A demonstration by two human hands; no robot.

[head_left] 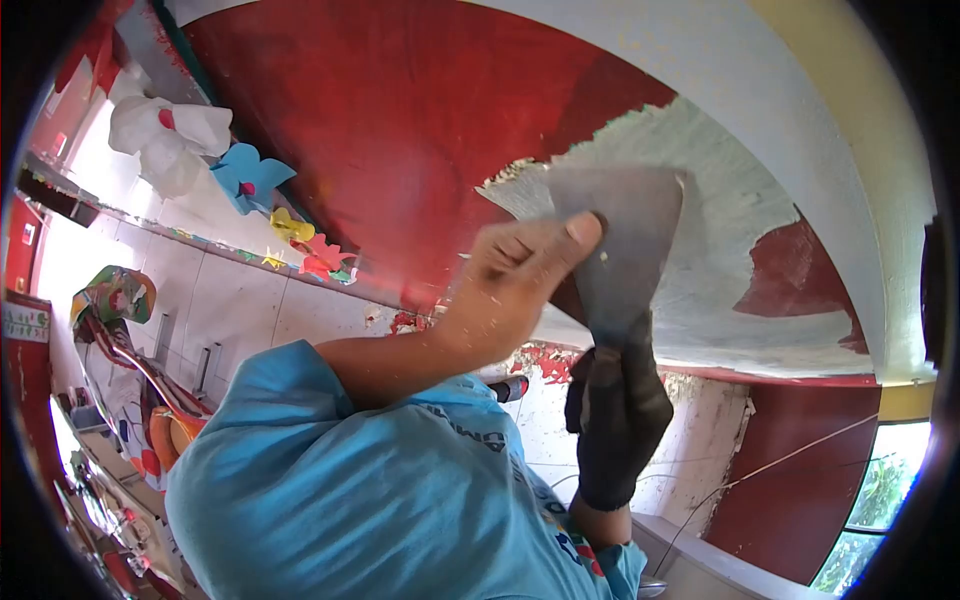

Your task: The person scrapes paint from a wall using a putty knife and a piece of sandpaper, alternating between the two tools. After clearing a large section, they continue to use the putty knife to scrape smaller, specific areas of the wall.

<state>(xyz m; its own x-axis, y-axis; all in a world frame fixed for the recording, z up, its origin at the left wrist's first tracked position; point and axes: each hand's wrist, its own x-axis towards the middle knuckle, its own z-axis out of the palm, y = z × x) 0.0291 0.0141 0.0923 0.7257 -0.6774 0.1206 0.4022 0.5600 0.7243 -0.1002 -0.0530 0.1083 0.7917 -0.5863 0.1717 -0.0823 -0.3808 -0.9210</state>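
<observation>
My right hand point(620, 425), in a black glove, is closed around the handle of a wide scraper. The flat grey blade point(630, 235) points up in the view, slightly blurred, in front of a red painted surface point(400, 130). My bare left hand point(515, 285) has its thumb on the blade's left edge and its other fingers curled, partly hidden. Behind and around the blade is a pale scraped patch point(725, 190) with ragged paint edges. Small flecks show near my left wrist.
Paper flowers, white point(170, 140) and blue point(248, 180), hang at the upper left. Tiled wall point(235, 310) with flaking red paint lies behind my arms. A thin cable point(790, 460) crosses at the lower right, near a window point(885, 485). Colourful objects point(115, 300) stand at the left.
</observation>
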